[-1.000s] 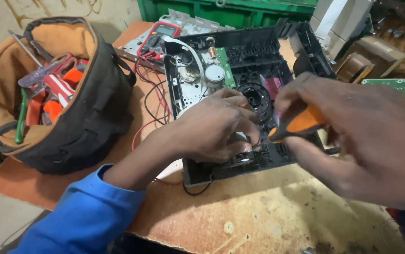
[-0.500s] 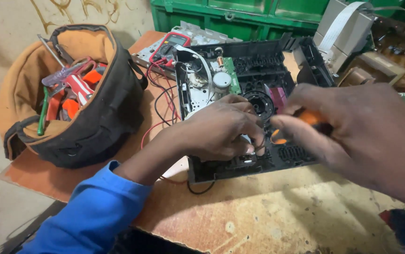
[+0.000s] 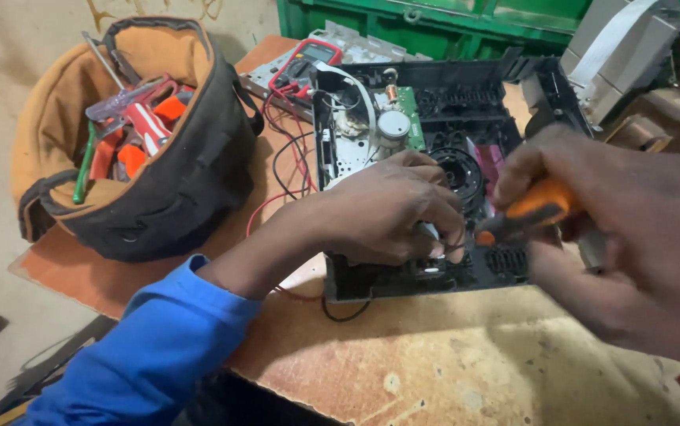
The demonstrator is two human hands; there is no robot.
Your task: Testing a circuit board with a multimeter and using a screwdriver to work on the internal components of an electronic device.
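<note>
Your right hand (image 3: 632, 237) has drawn closer, clamped on the orange-handled screwdriver (image 3: 525, 213); beside it, your left hand (image 3: 387, 209) pinches a part inside the open black chassis (image 3: 466, 272) — a slipped tip could gouge your fingers.

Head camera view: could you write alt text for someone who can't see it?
A left hand steadies parts inside an opened black device while the right hand holds an orange-handled tool. A tool bag sits left.
</note>
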